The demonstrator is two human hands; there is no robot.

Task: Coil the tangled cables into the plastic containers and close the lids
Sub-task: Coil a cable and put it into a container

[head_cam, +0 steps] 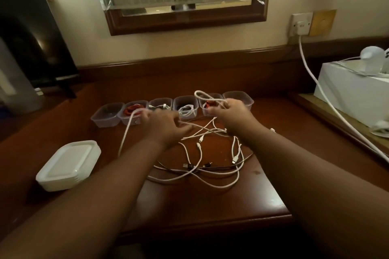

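Several clear plastic containers [107, 115] stand in a row across the brown table. One holds a red coiled cable [131, 110], others hold white cables, and the far-left and far-right ones look empty. A tangle of white and dark cables [202, 160] lies in front of the row. My right hand [233, 114] holds a loop of white cable [207, 98] raised above the containers. My left hand [164, 125] grips the same white cable, which runs down to the left toward the table edge.
A stack of white lids [69, 166] sits at the table's left. A white box [353, 92] with a small fan on it stands on a ledge at the right. A thick white cord [315, 82] hangs from a wall socket [301, 25]. A framed mirror hangs above.
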